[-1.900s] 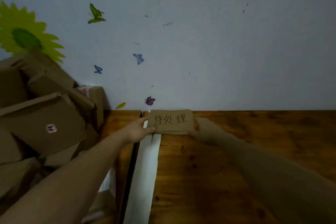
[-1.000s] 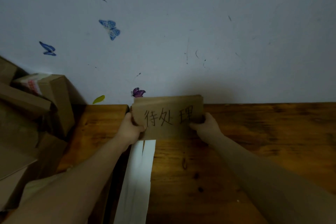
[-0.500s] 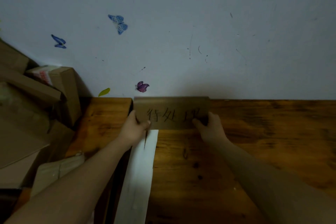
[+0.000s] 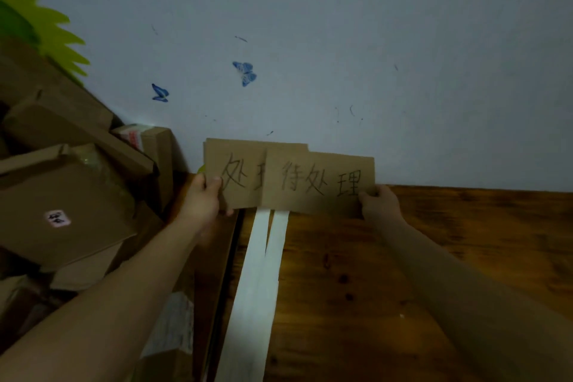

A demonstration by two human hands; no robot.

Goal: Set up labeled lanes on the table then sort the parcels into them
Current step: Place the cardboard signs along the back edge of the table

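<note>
Two brown cardboard labels with handwritten characters are held up against the wall at the table's back edge. My left hand [image 4: 204, 198] pinches the left label [image 4: 235, 174] by its lower left corner. My right hand [image 4: 376, 200] pinches the right label [image 4: 319, 184] at its lower right corner. The right label overlaps the left one and hides part of its writing. Below them two white paper strips [image 4: 263, 273] lie side by side on the wooden table [image 4: 434, 257], running toward me.
A heap of brown cardboard parcels [image 4: 68, 195] is stacked at the left, against the wall and beside the table. A dark gap [image 4: 226, 282] runs along the left of the strips. Butterfly stickers dot the white wall [image 4: 403, 56].
One label was held by both hands; now two labels show, slid apart sideways, one in each hand. They are lifted higher against the wall. The view has swung left.
</note>
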